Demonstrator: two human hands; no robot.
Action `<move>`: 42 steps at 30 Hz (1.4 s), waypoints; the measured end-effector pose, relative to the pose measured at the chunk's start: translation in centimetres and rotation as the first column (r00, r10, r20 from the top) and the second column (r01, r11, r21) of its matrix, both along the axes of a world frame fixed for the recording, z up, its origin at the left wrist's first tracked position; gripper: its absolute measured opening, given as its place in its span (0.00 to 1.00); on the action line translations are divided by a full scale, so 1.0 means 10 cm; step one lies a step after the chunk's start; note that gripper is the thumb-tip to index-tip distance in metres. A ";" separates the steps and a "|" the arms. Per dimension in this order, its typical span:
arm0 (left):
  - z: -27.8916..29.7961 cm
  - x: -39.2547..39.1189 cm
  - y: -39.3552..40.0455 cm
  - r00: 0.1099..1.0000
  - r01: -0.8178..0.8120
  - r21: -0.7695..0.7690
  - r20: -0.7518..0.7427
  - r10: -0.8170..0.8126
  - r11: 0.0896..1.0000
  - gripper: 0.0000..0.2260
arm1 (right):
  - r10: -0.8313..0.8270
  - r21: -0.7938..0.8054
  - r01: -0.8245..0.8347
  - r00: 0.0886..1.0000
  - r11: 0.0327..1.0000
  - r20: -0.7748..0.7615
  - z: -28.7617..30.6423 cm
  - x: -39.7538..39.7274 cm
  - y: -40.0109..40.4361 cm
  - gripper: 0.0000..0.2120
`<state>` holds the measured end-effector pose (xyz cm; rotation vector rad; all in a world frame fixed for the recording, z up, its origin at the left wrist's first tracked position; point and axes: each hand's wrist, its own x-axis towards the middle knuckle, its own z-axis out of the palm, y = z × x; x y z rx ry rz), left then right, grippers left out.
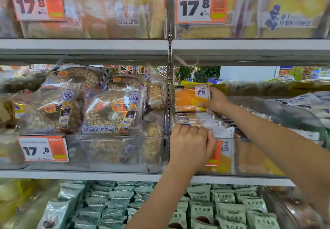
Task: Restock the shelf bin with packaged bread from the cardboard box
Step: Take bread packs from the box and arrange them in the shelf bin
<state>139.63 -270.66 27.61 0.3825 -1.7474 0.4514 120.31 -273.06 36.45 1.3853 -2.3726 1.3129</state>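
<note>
price tags (201, 4) | seeded ring loaves (110, 107) | green snack packets (226, 209)

Glossy crinkled plastic bread wrapper (191, 97) in right hand (217, 100), clear smooth plastic bin front (250, 157) beside left hand (190, 145), matt grey metal shelf edge (84, 47) above.

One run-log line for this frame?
right hand: holds orange bread pack | left hand: grips packs at clear bin front | box: unseen

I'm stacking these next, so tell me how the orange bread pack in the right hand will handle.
The orange bread pack probably feels light and squashy: it looks like soft bread in thin film. The right hand holds it by one end, so it may sag. Its glossy wrapper could slide on the packs beneath.
</note>
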 end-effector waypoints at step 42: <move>-3.36 1.74 1.67 0.552 -0.236 0.715 0.656 -0.515 0.658 0.09 | 0.337 0.784 -0.313 0.931 0.536 0.141 -3.67 2.56 3.00 0.14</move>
